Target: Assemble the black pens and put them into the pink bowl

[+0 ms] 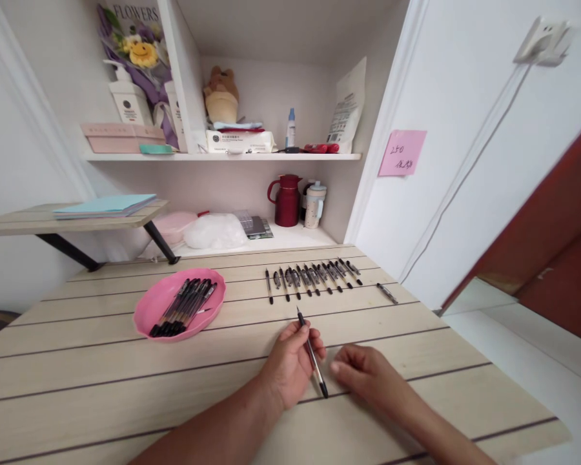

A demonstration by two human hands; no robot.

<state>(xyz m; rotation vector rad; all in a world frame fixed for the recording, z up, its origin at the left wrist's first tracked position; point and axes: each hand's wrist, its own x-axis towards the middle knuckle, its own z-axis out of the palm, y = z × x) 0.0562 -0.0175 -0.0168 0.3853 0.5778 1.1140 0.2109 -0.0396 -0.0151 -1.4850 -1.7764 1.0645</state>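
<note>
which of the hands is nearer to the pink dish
Left. The left hand, holding a pen, is to the right of the pink dish and nearer the camera; the right hand is farther right.

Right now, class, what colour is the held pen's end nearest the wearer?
The pen's near end is black; it shows best in the head view.

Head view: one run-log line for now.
left hand: holds pen | right hand: curled nearby, contents hidden | pink dish: contains loose pens | pen row: beyond both hands
</note>
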